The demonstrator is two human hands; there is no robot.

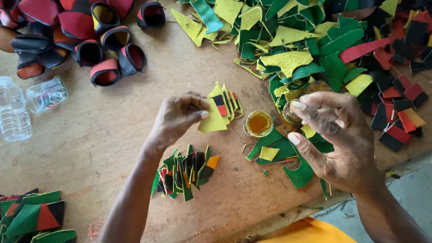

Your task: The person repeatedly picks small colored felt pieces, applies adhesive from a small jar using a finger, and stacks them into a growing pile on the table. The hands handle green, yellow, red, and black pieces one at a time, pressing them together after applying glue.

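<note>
My left hand pinches a yellow leather triangle at its left edge, just above the wooden table. Behind it lies a fanned row of yellow, black and red pieces. My right hand hovers right of a small open jar of amber glue, its fingertips around a small round glue-stained lid or dauber. A stack of glued green, black, red and orange pieces lies below my left hand.
A large heap of green, yellow, red and black leather offcuts covers the table's far right. Red-and-black sewn shoe parts pile at top left beside two clear plastic bottles. More joined pieces sit at bottom left.
</note>
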